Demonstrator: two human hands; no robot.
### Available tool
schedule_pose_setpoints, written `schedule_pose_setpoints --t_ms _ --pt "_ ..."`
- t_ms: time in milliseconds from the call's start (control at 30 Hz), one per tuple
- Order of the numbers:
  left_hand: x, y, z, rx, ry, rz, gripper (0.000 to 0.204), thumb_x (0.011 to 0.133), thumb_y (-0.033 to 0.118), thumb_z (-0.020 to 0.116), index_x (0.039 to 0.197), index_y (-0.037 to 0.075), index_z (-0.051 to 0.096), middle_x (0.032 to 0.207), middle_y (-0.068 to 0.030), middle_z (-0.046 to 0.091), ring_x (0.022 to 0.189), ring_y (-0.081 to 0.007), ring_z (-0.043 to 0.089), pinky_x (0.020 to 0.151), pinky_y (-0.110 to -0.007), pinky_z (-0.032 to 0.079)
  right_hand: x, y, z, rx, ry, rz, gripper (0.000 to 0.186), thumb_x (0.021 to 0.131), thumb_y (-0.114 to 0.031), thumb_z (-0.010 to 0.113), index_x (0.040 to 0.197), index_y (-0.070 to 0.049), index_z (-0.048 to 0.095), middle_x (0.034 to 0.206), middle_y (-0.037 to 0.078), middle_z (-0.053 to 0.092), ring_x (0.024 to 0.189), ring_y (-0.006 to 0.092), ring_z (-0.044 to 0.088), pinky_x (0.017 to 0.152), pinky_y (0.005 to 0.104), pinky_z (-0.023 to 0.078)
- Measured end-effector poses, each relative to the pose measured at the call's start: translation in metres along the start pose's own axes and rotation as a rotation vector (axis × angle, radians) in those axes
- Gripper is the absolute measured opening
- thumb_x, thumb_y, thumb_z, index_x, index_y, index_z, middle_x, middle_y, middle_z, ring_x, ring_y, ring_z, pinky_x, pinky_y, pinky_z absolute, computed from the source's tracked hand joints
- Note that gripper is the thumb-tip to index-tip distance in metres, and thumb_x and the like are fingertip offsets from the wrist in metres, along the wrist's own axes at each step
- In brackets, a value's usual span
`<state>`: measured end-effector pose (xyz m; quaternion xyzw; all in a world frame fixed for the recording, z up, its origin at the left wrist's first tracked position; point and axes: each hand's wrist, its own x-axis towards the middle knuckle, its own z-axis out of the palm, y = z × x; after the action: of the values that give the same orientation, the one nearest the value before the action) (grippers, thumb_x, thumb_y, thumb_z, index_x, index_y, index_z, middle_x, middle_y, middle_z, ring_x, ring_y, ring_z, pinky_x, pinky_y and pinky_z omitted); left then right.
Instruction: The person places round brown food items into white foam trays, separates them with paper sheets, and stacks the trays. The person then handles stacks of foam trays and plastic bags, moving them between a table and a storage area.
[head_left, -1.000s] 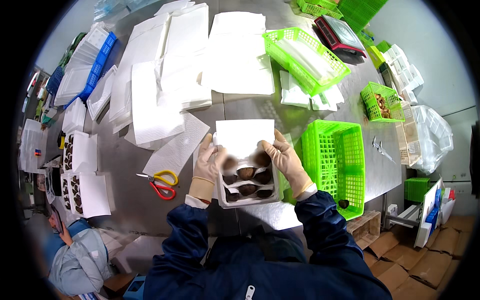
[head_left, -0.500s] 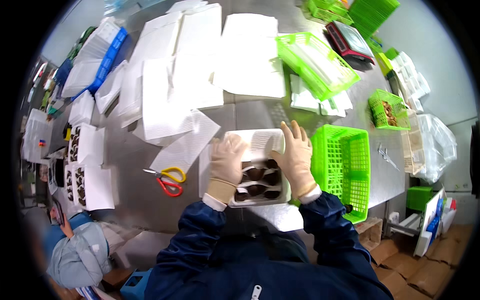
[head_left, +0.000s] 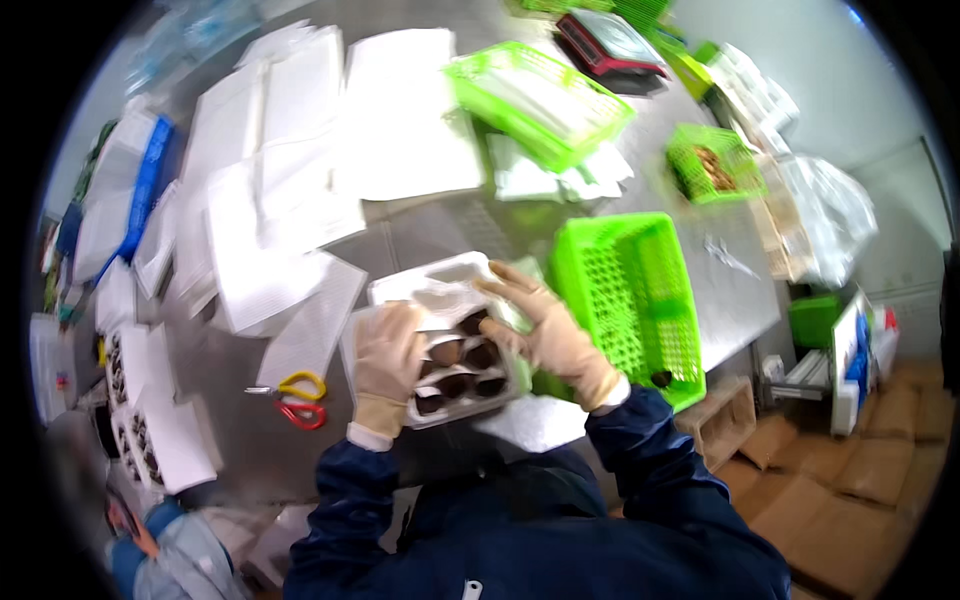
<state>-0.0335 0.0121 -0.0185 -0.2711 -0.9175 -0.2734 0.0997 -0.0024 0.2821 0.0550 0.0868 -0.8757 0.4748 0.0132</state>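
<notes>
Before us sits a tray [head_left: 430,276] of dark lumps [head_left: 455,386], our left hand [head_left: 389,352] at its nine o'clock, whether gripping we cannot tell, our right hand [head_left: 552,335] at three, fingers apart, then a green basket [head_left: 612,300] also at three and a scale [head_left: 613,42] at one.

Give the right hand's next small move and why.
Probably have the right hand settle the dark piece nearest its thumb in the white tray: the thumb is beside that piece, and the left hand lies over the tray's left edge, so could steady it.
</notes>
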Motion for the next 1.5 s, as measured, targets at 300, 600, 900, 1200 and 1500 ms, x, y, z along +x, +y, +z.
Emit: schedule_pose_setpoints --t_ms 300,600,900,1200,1500 --pt "0.003 0.009 -0.006 -0.243 0.129 -0.064 0.030 0.098 0.005 0.055 0.124 -0.009 0.065 0.120 -0.0267 0.068 0.112 -0.0432 0.063 0.100 -0.047 0.048 -0.164 0.049 -0.157 -0.720 -0.341 0.650 0.036 0.087 -0.031 0.076 0.118 -0.012 0.072 0.100 0.015 0.075 0.096 0.0350 0.072 0.083 0.0435 0.056" --pt "-0.011 0.010 -0.014 -0.159 0.239 -0.191 0.028 0.099 0.003 0.057 0.124 -0.003 0.068 0.122 -0.0228 0.069 0.113 -0.0404 0.064 0.102 -0.046 0.050 -0.138 0.057 -0.108 -0.649 -0.259 0.816 0.031 0.081 -0.036 0.081 0.096 -0.010 0.078 0.094 0.015 0.076 0.092 0.0326 0.074 0.078 0.0430 0.058" --pt "-0.002 0.023 -0.002 0.164 -0.027 -0.109 0.030 0.097 0.025 0.065 0.121 0.010 0.075 0.135 -0.0102 0.066 0.139 -0.0365 0.048 0.116 -0.060 0.031 0.026 -0.010 0.037 -0.168 -0.020 -0.105 0.052 0.075 -0.009 0.081 0.126 -0.006 0.068 0.116 0.016 0.073 0.102 0.0366 0.070 0.092 0.0416 0.056" --pt "-0.008 0.031 -0.003 0.120 0.050 -0.186 0.044 0.097 0.025 0.063 0.140 0.017 0.065 0.125 -0.0107 0.070 0.135 -0.0390 0.049 0.111 -0.057 0.034 0.031 0.023 0.082 -0.485 0.030 -0.377 0.027 0.087 -0.014 0.071 0.113 -0.008 0.071 0.106 0.009 0.076 0.109 0.0270 0.068 0.101 0.0437 0.048" --pt "-0.020 0.004 -0.011 -0.241 0.271 -0.214 0.034 0.104 0.016 0.055 0.133 0.002 0.064 0.131 -0.0188 0.067 0.127 -0.0392 0.058 0.110 -0.047 0.043 0.029 0.014 0.054 -0.332 0.121 -0.340 0.029 0.084 0.000 0.071 0.112 -0.007 0.075 0.112 0.011 0.076 0.106 0.0323 0.071 0.092 0.0435 0.057"
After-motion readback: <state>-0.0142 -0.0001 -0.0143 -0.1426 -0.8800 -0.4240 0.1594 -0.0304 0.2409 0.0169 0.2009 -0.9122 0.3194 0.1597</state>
